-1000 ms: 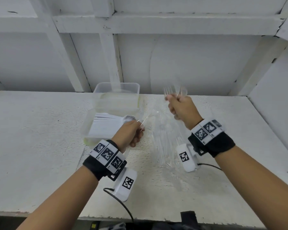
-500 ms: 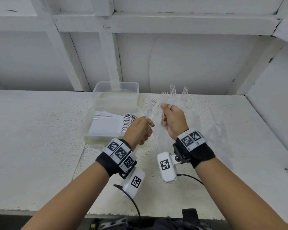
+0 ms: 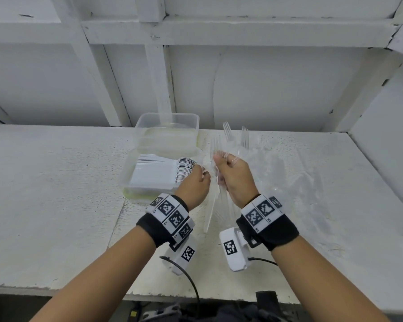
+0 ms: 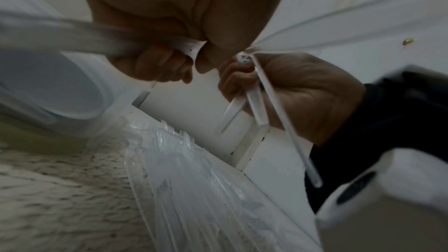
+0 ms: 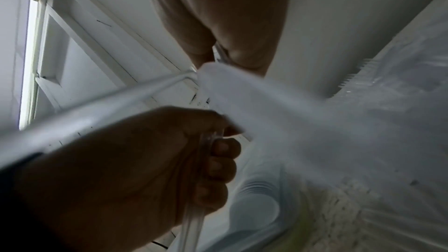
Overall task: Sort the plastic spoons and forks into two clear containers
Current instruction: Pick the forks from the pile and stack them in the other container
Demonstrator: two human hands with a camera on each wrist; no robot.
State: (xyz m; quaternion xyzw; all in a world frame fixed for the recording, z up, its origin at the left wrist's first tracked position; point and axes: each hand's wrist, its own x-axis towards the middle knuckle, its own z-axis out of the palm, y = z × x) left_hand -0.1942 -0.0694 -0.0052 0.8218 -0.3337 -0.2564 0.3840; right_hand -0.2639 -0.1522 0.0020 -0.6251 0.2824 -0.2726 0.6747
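Note:
My right hand [image 3: 226,168] grips a bunch of clear plastic forks [image 3: 228,133], tines pointing up and away. My left hand [image 3: 199,180] is right beside it, fingers curled round fork handles [image 3: 209,212] that hang down between the wrists. In the left wrist view the left hand [image 4: 157,64] pinches a flat handle and the right hand [image 4: 286,87] holds several handles [image 4: 254,101]. The right wrist view shows the left hand [image 5: 135,160] gripping clear handles [image 5: 194,189]. The near clear container [image 3: 128,180] holds stacked white spoons [image 3: 158,173]; the far container [image 3: 168,122] looks empty.
A clear plastic bag with more forks [image 3: 279,180] lies on the white table right of my hands, also seen as the bag [image 4: 198,175] in the left wrist view. A white wall with beams closes the back and right side. The table's front edge [image 3: 56,289] is near.
My right hand has come left and toward me with its forks until it meets the left hand. The left hand has shifted slightly right.

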